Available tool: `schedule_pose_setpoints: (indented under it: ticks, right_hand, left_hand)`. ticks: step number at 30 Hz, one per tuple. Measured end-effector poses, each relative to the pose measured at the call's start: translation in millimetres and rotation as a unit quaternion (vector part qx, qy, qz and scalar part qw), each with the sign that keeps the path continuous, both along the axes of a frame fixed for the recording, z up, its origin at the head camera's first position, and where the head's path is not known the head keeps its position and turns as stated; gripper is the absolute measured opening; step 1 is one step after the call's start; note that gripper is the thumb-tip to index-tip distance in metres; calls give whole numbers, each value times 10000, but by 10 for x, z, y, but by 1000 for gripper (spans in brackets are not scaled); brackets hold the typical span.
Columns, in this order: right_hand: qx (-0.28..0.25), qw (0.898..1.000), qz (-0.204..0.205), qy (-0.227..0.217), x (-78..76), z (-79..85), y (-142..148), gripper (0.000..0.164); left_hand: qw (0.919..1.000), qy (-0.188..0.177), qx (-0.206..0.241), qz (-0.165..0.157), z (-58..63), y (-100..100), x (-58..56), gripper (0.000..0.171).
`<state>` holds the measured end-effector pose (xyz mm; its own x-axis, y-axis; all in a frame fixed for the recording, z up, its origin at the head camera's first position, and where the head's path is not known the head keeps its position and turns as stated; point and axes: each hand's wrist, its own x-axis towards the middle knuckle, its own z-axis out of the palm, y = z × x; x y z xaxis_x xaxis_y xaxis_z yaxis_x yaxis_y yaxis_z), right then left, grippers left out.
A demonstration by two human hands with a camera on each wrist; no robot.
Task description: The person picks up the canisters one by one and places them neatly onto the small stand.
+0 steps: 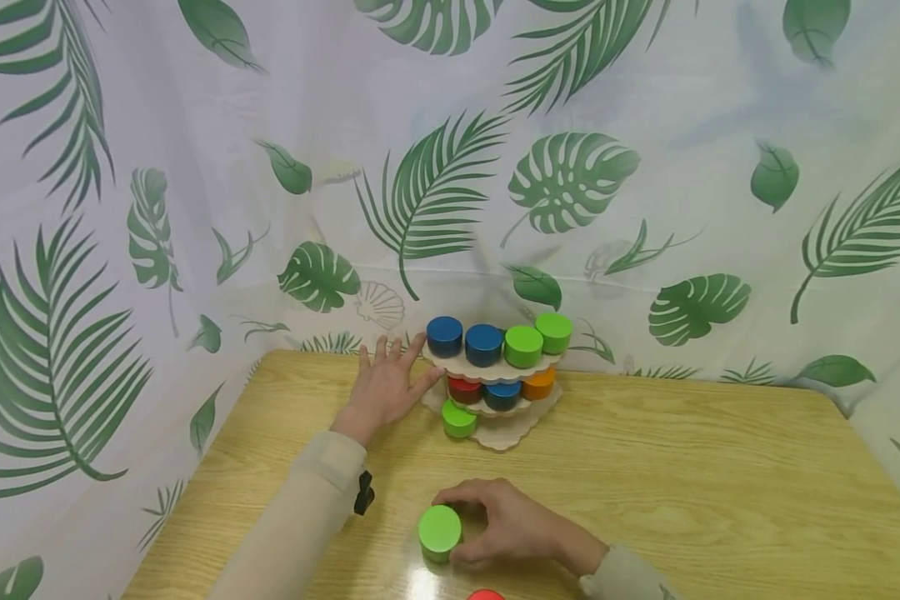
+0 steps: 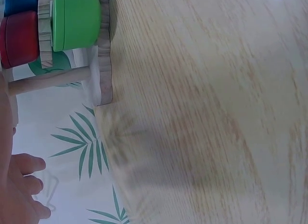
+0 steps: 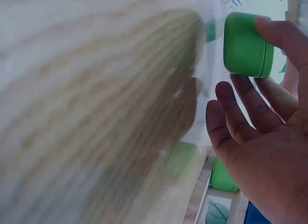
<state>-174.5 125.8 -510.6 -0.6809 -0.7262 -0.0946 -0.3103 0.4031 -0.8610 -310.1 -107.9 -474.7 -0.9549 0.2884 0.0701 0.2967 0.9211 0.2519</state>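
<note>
A wooden tiered stand [image 1: 506, 433] with scalloped shelves stands at the back of the table. My left hand [image 1: 381, 387] reaches to its left side, fingers spread and straight, the thumb by the middle shelf; whether it touches is unclear. In front, my right hand [image 1: 513, 523] pinches a small green round container [image 1: 440, 532] between thumb and fingers. The right wrist view shows the thumb on one end of that green container [image 3: 243, 46], near a lid-like seam. On the stand's bottom shelf sits another green container [image 1: 459, 419].
Two blue containers [image 1: 483, 345] and two green ones [image 1: 523, 347] fill the top shelf. Red [image 1: 465, 390], blue [image 1: 502, 396] and orange [image 1: 538, 383] containers sit on the middle one. A red object [image 1: 486, 595] shows at the near edge. Leaf-printed cloth [image 1: 450, 250] hangs behind the table.
</note>
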Motion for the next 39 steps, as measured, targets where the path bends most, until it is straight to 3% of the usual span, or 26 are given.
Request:
schedule_pose_setpoints:
  ticks: [15,22,29,39]
  right_hand:
    - [82,9980,-522,345,-73,10,157,54]
    - [135,9957,-858,316,-132,3,225,56]
    - [51,9952,-946,261,-177,-27,276,53]
    - [22,9913,-1253,392,-193,-13,343,63]
  left_hand:
    - [10000,48,-63,-1,25,19,8,82]
    - [10000,27,-37,-3,23,17,8,83]
    - [10000,32,-20,-8,7,8,3,82]
    - [10000,74,53,-10,0,13,5,82]
